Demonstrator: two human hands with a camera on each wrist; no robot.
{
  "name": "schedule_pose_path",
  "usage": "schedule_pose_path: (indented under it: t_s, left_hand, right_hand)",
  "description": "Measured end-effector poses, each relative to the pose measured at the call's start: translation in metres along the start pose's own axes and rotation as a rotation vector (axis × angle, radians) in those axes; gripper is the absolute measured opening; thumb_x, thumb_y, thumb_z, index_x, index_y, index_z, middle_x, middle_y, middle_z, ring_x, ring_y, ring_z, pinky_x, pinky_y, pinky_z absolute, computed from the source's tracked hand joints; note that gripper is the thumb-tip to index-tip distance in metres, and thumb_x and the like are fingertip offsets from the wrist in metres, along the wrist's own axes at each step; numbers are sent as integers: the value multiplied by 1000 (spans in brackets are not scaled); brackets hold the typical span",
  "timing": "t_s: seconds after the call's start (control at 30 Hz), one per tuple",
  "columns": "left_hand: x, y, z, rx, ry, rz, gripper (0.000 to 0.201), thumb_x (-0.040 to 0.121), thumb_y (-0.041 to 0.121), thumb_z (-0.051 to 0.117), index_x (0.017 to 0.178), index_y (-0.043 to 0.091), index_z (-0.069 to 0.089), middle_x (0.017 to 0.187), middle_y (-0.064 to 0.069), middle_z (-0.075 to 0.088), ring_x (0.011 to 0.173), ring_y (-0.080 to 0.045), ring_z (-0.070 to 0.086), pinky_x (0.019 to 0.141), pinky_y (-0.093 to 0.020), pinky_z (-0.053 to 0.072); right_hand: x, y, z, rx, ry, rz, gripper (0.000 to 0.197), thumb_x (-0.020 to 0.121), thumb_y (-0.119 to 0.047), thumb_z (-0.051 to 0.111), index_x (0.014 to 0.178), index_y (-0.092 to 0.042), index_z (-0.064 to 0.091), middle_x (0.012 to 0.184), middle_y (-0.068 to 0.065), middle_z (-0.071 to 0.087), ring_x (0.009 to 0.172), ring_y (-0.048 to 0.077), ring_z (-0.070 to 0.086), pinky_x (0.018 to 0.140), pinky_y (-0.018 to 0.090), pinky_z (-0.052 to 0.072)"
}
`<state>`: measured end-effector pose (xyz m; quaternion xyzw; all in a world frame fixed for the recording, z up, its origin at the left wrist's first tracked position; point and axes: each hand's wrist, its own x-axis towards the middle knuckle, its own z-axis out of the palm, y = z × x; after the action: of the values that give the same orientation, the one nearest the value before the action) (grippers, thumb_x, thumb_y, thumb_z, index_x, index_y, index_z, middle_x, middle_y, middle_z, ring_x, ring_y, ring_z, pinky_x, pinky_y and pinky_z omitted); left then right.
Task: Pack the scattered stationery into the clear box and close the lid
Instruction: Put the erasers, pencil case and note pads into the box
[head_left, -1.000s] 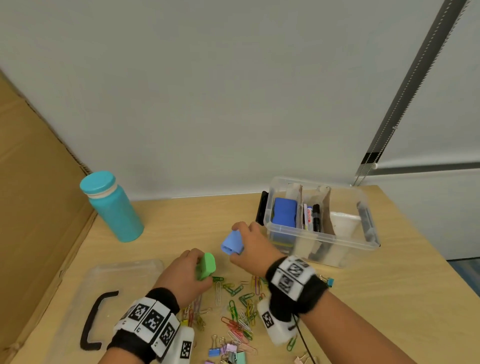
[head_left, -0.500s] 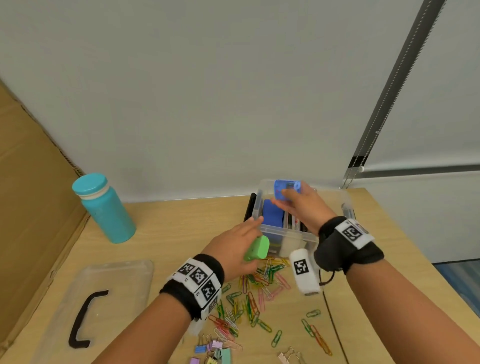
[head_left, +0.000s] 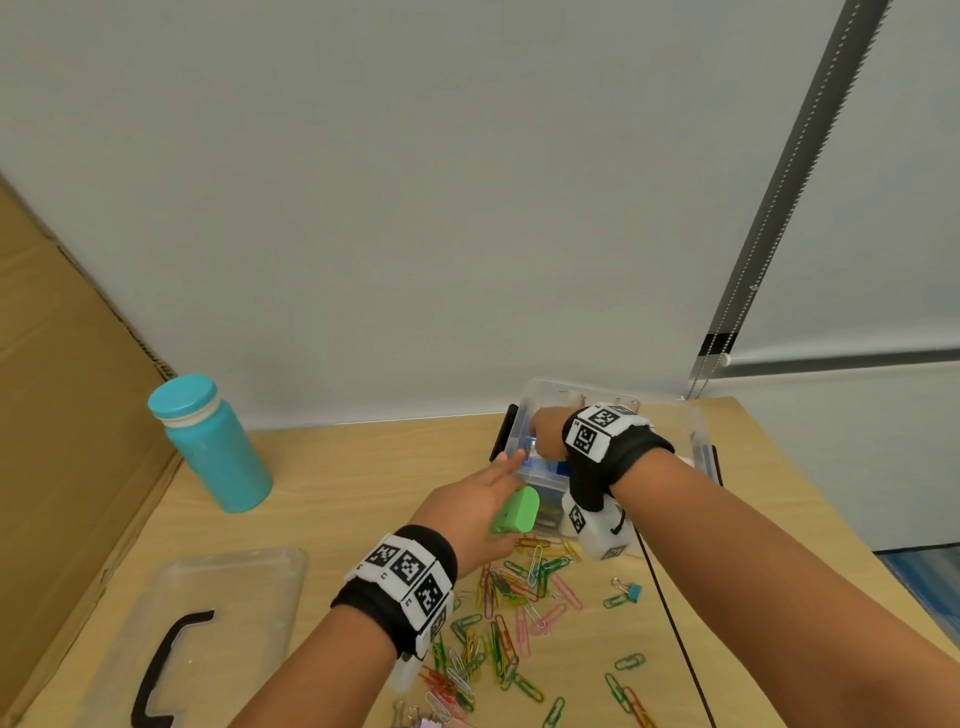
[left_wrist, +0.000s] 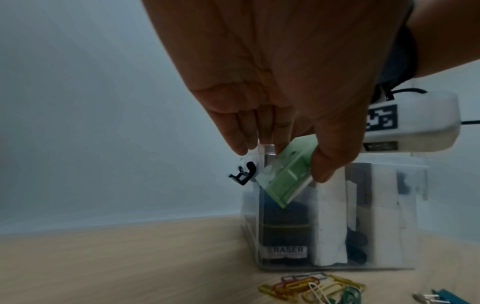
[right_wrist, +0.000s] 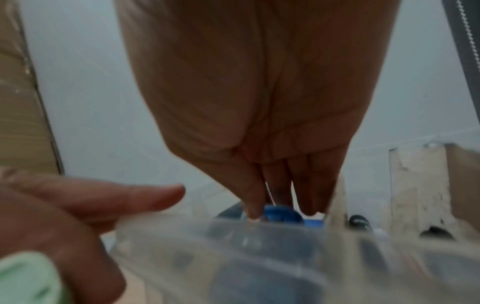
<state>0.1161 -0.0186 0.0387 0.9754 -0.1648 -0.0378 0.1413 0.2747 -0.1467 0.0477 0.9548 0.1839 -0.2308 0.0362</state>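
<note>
The clear box (head_left: 698, 441) stands open at the table's back, with a blue eraser block and markers upright in its card-divided compartments. My right hand (head_left: 537, 441) reaches down into the left compartment and pinches a small blue plastic item (right_wrist: 280, 214) between thumb and fingers. My left hand (head_left: 506, 493) is at the box's near left corner. It holds a small green plastic item (left_wrist: 288, 170) between thumb and fingers, while its fingertips (left_wrist: 242, 149) touch the box rim (left_wrist: 267, 148). Coloured paper clips (head_left: 509, 623) lie scattered in front of the box.
The clear lid (head_left: 234, 582), with its black handle (head_left: 166, 660), lies flat at the front left. A teal bottle (head_left: 208, 441) stands at the back left beside a cardboard panel (head_left: 62, 415). A blue binder clip (head_left: 631, 590) lies right of the clips. A wall runs behind the table.
My right hand carried the blue item from above the clips to the box, then lowered it into the left compartment. My left hand followed with the green item to the box's corner.
</note>
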Motion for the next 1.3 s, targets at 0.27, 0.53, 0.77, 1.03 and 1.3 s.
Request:
schedule_pose_path:
  t_s: [0.27, 0.53, 0.77, 1.03, 1.3]
  left_hand:
    - [-17, -2, -2, -320, 231, -46, 58, 85, 38, 62, 138, 32, 39, 140, 18, 36, 122, 1, 41, 106, -27, 41]
    - [8, 22, -14, -907, 453, -17, 48, 84, 18, 67, 125, 33, 47, 119, 9, 62, 109, -5, 61, 94, -22, 49]
    - [63, 0, 5, -320, 247, -203, 60, 98, 27, 42, 151, 22, 14, 159, 2, 10, 144, -20, 20, 118, -32, 20]
    - [69, -2, 38, -646, 266, -262, 53, 100, 21, 31, 150, 29, 17, 152, -3, 34, 137, -18, 36, 114, -30, 28]
    - [67, -2, 53, -633, 345, -297, 56, 97, 22, 31, 149, 33, 15, 147, -4, 38, 132, -22, 38, 111, -44, 36]
  right_hand:
    - [-71, 1, -11, 366, 295, -139, 45, 97, -9, 42, 142, -11, 38, 145, 10, 42, 130, 25, 44, 104, 32, 36]
    - [-116, 22, 6, 1515, -96, -394, 29, 96, -16, 50, 124, -10, 53, 116, 13, 65, 98, 22, 67, 88, 31, 55]
    - [-80, 43, -15, 968, 558, -91, 25, 91, -8, 58, 115, -13, 52, 108, 12, 60, 92, 26, 63, 77, 33, 53]
    - [-33, 16, -23, 331, 459, 0, 43, 87, 0, 54, 127, -14, 53, 125, 15, 45, 106, 35, 57, 85, 36, 47]
    - [6, 6, -29, 160, 253, 46, 41, 90, -8, 56, 127, -2, 42, 115, 17, 56, 99, 32, 57, 75, 32, 44]
